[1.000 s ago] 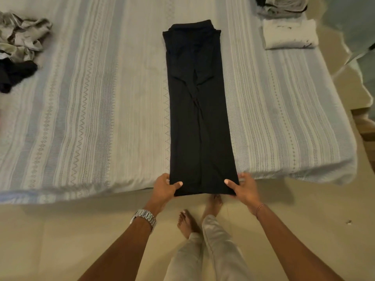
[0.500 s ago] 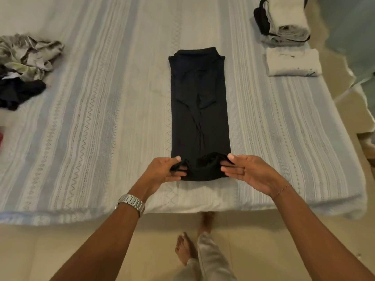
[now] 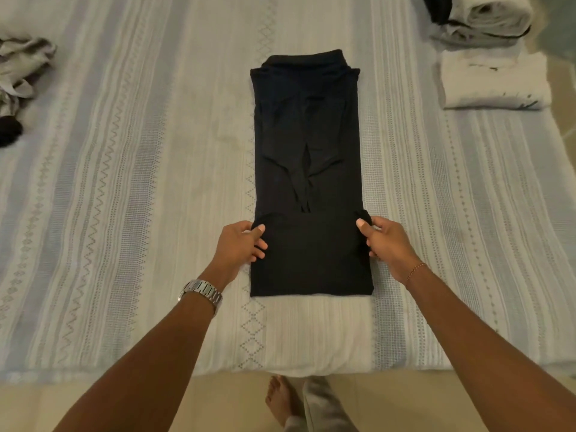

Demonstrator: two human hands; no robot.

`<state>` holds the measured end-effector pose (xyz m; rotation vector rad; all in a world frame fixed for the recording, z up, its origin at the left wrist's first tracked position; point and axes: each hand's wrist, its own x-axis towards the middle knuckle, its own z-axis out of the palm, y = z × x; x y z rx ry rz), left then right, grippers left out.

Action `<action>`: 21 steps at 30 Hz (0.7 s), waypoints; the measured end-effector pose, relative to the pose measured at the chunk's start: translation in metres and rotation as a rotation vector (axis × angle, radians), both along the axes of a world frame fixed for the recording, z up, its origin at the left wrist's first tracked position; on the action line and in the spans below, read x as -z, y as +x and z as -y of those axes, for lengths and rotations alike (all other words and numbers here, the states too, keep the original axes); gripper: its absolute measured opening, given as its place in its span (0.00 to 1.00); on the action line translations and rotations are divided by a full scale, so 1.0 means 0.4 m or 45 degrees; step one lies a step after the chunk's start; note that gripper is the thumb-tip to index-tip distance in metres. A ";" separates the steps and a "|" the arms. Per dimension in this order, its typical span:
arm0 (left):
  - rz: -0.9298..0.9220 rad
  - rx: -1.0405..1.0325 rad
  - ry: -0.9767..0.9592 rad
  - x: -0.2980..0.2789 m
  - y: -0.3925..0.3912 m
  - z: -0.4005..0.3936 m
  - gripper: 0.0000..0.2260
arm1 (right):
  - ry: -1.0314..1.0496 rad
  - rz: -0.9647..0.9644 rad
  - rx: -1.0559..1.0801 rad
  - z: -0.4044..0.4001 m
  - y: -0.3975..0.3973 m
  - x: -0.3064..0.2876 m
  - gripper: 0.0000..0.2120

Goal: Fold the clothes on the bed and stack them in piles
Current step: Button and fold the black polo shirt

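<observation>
A black shirt (image 3: 307, 135) lies lengthwise in the middle of the striped bed (image 3: 124, 213), sleeves folded in, collar at the far end. Its bottom part is folded up over itself, making a doubled flap near me. My left hand (image 3: 240, 244) pinches the flap's left corner with thumb on top. My right hand (image 3: 385, 240) pinches the flap's right corner, where a bit of cloth bunches above the thumb.
A folded white garment (image 3: 494, 81) lies at the far right, with a stack of folded grey and dark clothes (image 3: 480, 20) behind it. Unfolded grey and black clothes (image 3: 18, 79) lie heaped at the far left. The bed's near edge (image 3: 93, 374) meets the floor by my foot (image 3: 282, 400).
Both hands lifted the shirt's bottom hem from the bed's edge and carried it up over the shirt. The hem now lies about a third of the way up.
</observation>
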<state>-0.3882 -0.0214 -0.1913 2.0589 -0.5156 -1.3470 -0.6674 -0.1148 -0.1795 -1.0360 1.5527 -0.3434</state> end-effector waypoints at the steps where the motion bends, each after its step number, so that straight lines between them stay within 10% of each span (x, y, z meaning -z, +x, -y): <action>1: -0.009 -0.023 -0.032 0.001 0.003 -0.003 0.12 | -0.063 0.042 -0.003 0.001 -0.002 -0.003 0.07; 10: 0.058 -0.124 -0.044 0.027 0.007 0.045 0.12 | -0.099 -0.074 0.040 0.036 0.017 0.036 0.09; 17: 0.858 0.064 -0.018 0.019 -0.035 0.014 0.14 | -0.379 -0.477 0.193 -0.030 0.055 0.044 0.11; 21: 1.069 0.388 0.155 0.019 -0.079 -0.038 0.15 | -0.263 -0.650 -0.205 -0.090 0.037 0.051 0.18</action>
